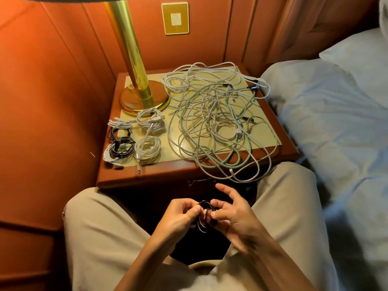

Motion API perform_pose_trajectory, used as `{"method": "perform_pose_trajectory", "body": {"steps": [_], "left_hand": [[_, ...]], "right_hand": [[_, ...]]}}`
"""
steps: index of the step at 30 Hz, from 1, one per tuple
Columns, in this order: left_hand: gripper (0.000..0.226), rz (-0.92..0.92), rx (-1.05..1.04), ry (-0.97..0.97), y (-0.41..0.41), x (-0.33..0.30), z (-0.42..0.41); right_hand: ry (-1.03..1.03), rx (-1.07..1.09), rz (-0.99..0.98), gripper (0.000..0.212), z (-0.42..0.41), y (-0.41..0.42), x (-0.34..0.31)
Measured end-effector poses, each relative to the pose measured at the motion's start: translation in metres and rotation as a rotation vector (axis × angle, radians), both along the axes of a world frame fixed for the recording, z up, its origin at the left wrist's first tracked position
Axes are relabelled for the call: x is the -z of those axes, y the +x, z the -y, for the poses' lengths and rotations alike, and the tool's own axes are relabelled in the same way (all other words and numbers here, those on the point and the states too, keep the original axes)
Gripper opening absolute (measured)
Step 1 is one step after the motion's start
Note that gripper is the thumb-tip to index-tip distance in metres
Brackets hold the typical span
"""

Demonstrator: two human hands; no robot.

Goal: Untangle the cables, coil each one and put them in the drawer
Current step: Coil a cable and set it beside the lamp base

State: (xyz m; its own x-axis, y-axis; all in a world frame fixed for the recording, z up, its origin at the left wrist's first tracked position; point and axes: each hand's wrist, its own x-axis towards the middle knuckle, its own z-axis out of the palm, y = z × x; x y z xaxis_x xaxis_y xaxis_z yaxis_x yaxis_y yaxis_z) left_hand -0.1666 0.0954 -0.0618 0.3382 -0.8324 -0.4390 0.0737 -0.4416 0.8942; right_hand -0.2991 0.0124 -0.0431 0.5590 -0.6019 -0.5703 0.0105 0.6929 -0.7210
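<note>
Both hands, left hand [184, 213] and right hand [231, 215], pinch a small black coil [204, 215] over the lap, winding nearly done; next, probably park it by the finished coils [134, 141] on the worktop [159, 173], tangle [216, 114] waiting.

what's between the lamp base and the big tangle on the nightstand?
Head view: nothing lies between the lamp base and the cable tangle, only a narrow bare strip of the nightstand top; the coiled cables lie nearer the person.
</note>
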Motion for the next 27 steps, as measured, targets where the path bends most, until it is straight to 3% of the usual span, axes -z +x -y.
{"method": "perform_pose_trajectory", "body": {"steps": [2, 4, 9, 14, 20, 24, 27], "left_hand": [[0.026, -0.043, -0.001, 0.022, -0.002, 0.003, 0.000], [0.025, -0.062, -0.018, 0.037, -0.004, 0.004, 0.001], [0.024, -0.057, -0.176, 0.004, -0.004, -0.004, 0.003], [0.022, 0.090, -0.299, -0.026, 0.002, -0.002, 0.005], [0.019, 0.373, -0.243, -0.048, 0.001, 0.005, 0.003], [0.009, 0.657, -0.264, -0.024, 0.013, 0.006, 0.000], [0.011, 0.582, -0.226, 0.013, 0.020, -0.001, 0.000]], "right_hand": [[0.167, 0.029, 0.122, 0.065, 0.002, 0.001, -0.002], [0.138, 0.026, 0.124, 0.063, 0.001, 0.003, -0.001], [-0.508, -0.097, -0.342, 0.048, -0.002, 0.000, 0.012], [-0.783, -0.063, -0.470, 0.005, -0.008, -0.006, 0.018], [-0.718, -0.284, -0.357, 0.012, -0.013, -0.002, 0.022], [-0.505, -0.203, -0.205, 0.027, 0.003, -0.008, 0.017], [-0.678, -0.239, -0.303, 0.020, 0.006, -0.013, 0.022]]}}
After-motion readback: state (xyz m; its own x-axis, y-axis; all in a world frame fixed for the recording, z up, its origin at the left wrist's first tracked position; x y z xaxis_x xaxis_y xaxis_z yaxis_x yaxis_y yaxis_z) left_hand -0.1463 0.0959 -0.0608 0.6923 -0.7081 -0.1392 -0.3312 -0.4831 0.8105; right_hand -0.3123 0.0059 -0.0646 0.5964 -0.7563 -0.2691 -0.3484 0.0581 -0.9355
